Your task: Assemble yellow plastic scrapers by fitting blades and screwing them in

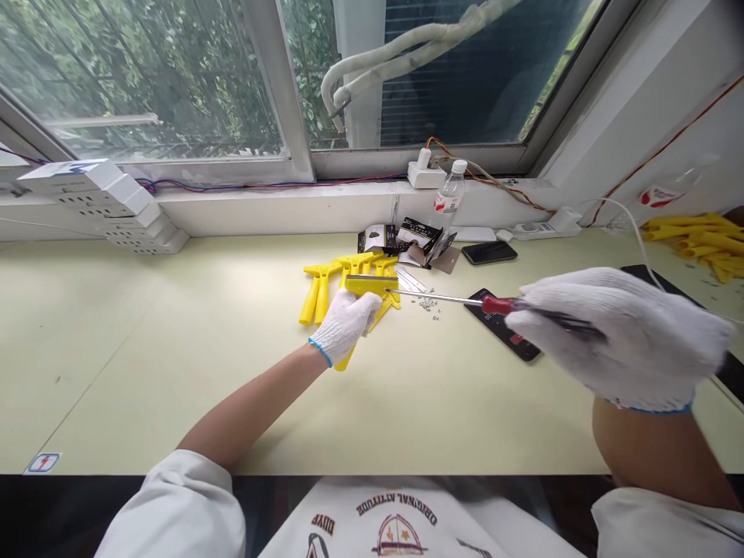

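Scraper (pixel 359 284) in yellow plastic sits over the middle of a pale table (pixel 174 325), grasped by the gloved left hand (pixel 347 322), its gray edge toward the window (pixel 174 77). That hand hides most of the grip, and whether the yellow length showing below the wrist belongs to this piece or another cannot be told.

Gloved right hand (pixel 616 341), slightly blurred, closes around a screwdriver (pixel 494 305); its red collar and a dark stretch of handle show, the rest lost behind the glove. The shaft's tip meets the scraper's head, too small to reveal whether it sits in a screw.

More scrapers (pixel 319 291) lie just beyond the left hand, partly overlapping. Loose screws (pixel 428 304) are scattered under the shaft, near thin metal strips (pixel 411 280) whose ends are covered. A phone (pixel 517 341) is partly covered by the screwdriver and right hand. Packets (pixel 418 232) bear print too small to read. At far right, a yellow heap (pixel 703 242) runs out of frame.
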{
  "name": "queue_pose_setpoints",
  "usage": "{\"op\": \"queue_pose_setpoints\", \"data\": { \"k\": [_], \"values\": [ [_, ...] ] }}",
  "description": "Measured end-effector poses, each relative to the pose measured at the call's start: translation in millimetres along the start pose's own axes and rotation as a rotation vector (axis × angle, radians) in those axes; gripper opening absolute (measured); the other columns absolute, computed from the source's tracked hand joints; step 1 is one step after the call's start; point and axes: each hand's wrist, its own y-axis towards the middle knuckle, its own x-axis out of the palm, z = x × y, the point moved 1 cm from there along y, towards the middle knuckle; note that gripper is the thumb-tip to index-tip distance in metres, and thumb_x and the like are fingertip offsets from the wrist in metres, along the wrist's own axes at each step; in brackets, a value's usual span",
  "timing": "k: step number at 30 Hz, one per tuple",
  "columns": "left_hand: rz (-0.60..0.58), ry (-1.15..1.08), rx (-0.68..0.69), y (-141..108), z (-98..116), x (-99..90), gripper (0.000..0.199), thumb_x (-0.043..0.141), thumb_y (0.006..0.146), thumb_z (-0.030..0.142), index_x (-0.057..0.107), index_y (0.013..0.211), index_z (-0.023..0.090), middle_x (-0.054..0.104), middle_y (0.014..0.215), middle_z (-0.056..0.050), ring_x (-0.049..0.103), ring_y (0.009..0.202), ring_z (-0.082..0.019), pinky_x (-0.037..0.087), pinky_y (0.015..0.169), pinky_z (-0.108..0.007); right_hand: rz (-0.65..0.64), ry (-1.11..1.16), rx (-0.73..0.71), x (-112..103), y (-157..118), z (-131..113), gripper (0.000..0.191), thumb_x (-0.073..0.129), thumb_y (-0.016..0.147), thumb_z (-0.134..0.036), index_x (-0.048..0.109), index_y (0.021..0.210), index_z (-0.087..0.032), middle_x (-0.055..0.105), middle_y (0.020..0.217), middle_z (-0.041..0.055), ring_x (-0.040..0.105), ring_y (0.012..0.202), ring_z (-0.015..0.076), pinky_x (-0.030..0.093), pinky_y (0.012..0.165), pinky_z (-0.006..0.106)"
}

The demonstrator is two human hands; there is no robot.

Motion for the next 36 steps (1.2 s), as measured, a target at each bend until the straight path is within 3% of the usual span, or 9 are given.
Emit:
{"op": "queue_pose_setpoints", "data": {
  "k": [3,6,10,16,20,22,26,31,36],
  "values": [
    [-0.214,-0.048,-0.207,-8.2,-14.1,8.7,0.027,0.067,0.076,0.028,0.043,0.067,0.022,0.039,0.063,0.004,0.033,0.051,-0.008,0.031,0.046,-0.023,0.006,0.107,-0.009,-8.8,2.5,3.5,0.028,0.086,0.088,-0.018,0.07,0.108,-0.027,0.076,0.086,0.0027,0.074,0.074,0.0205,0.053,0.059,0.034],
    [-0.318,-0.119,-0.385,-11.1,-37.7,13.4,0.024,0.07,0.072,0.026,0.046,0.072,0.022,0.042,0.068,0.004,0.034,0.051,-0.008,0.029,0.043,-0.023,-0.253,0.438,-0.059,-7.6,9.8,5.2,0.031,0.066,0.091,-0.005,0.062,0.112,-0.026,0.069,0.102,0.0083,0.07,0.093,0.0229,0.061,0.079,0.038],
    [-0.382,-0.123,-0.521,-13.7,-64.1,14.8,0.022,0.07,0.072,0.027,0.05,0.079,0.022,0.047,0.071,0.004,0.035,0.051,-0.009,0.03,0.041,-0.023,-0.48,0.586,-0.094,3.5,15.3,9.3,0.03,0.054,0.099,-0.001,0.054,0.119,-0.024,0.061,0.114,0.0103,0.066,0.1,0.0186,0.06,0.083,0.032],
    [-0.422,-0.089,-0.508,-17.8,-72.0,16.2,0.022,0.069,0.073,0.027,0.049,0.079,0.023,0.046,0.07,0.005,0.036,0.05,-0.009,0.031,0.041,-0.023,-0.479,0.479,-0.014,21.9,27.3,10.9,0.003,0.067,0.108,-0.028,0.067,0.109,-0.025,0.074,0.092,0.0,0.069,0.075,0.0148,0.051,0.069,0.029],
    [-0.426,-0.078,-0.486,-19.3,-71.7,17.4,0.022,0.069,0.073,0.027,0.048,0.08,0.023,0.045,0.071,0.005,0.036,0.049,-0.008,0.033,0.041,-0.023,-0.364,0.05,-0.021,30.3,36.8,1.3,0.048,0.066,0.104,-0.06,0.057,0.075,-0.023,0.055,0.061,-0.0027,0.046,0.05,0.0162,0.029,0.052,0.037],
    [-0.425,-0.089,-0.483,-19.6,-72.3,17.5,0.022,0.068,0.074,0.028,0.048,0.081,0.023,0.045,0.072,0.005,0.036,0.049,-0.008,0.033,0.041,-0.023,-0.384,0.076,-0.034,31.9,39.6,-1.9,0.041,0.063,0.107,-0.053,0.06,0.08,-0.023,0.059,0.073,0.0008,0.053,0.059,0.0181,0.034,0.055,0.036],
    [-0.415,-0.098,-0.491,-19.4,-74.0,17.1,0.022,0.069,0.075,0.029,0.049,0.081,0.023,0.046,0.072,0.005,0.036,0.049,-0.008,0.033,0.041,-0.023,-0.531,0.524,-0.062,25.9,40.8,1.9,0.018,0.051,0.109,-0.017,0.068,0.112,-0.022,0.065,0.113,0.0096,0.068,0.1,0.0204,0.056,0.087,0.035],
    [-0.387,-0.108,-0.486,-20.1,-71.1,18.9,0.02,0.07,0.075,0.027,0.051,0.081,0.022,0.047,0.072,0.004,0.037,0.05,-0.008,0.033,0.041,-0.022,-0.567,0.483,0.007,15.6,35.1,7.3,0.008,0.065,0.108,-0.027,0.07,0.105,-0.023,0.073,0.09,0.0004,0.068,0.073,0.0135,0.05,0.068,0.027],
    [-0.35,-0.095,-0.488,-21.2,-64.9,20.5,0.02,0.068,0.075,0.024,0.049,0.076,0.022,0.044,0.069,0.005,0.036,0.049,-0.008,0.034,0.04,-0.022,-0.436,0.126,0.04,18.9,28.7,-1.8,0.04,0.067,0.105,-0.056,0.067,0.084,-0.023,0.058,0.059,-0.006,0.053,0.046,0.0133,0.035,0.05,0.032]
  ]
}}
